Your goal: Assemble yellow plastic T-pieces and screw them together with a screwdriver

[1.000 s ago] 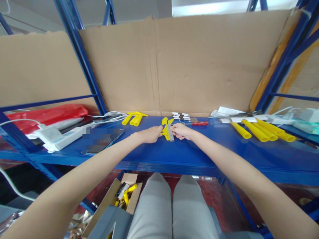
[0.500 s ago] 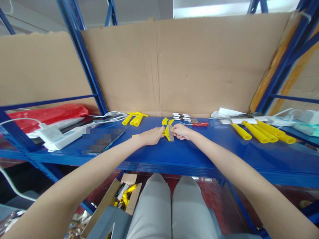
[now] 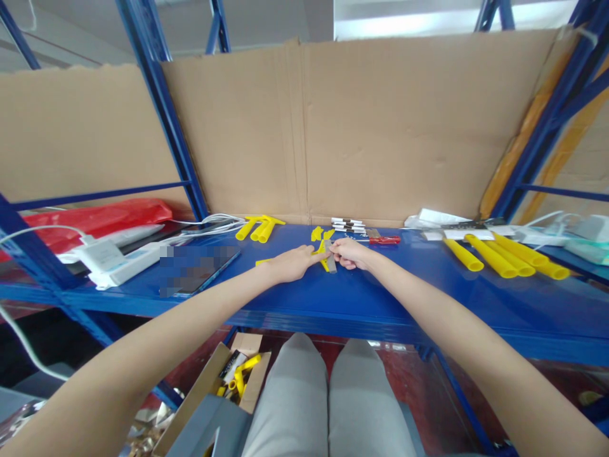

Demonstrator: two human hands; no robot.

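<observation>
My left hand (image 3: pixel 295 263) is closed round a yellow plastic scraper (image 3: pixel 324 247), its index finger stretched out along the head. A yellow end showing left of my wrist looks like the handle; the part beneath my palm is hidden. Against the scraper head stands a flat grey metal blade (image 3: pixel 332 263), pinched at its right side by my right hand (image 3: pixel 349 253). The fingers of that hand are curled together. Small yellow pieces (image 3: pixel 316 233) lie just beyond the hands. A red-handled screwdriver (image 3: pixel 384 240) rests to the right, near several white-and-black wrapped packs (image 3: pixel 348 225).
Yellow T-shaped parts (image 3: pixel 262 230) lie at the back left, above a phone (image 3: pixel 202 270) and a white power strip (image 3: pixel 128 263). Several yellow tubes (image 3: pixel 495 257) are at the right. Cardboard (image 3: pixel 404 127) walls off the back. Below, a carton (image 3: pixel 259 381) holds yellow parts.
My left index finger has stretched out to the right across the yellow scraper head towards the blade. My right hand keeps its pinch, and the view has shifted slightly.
</observation>
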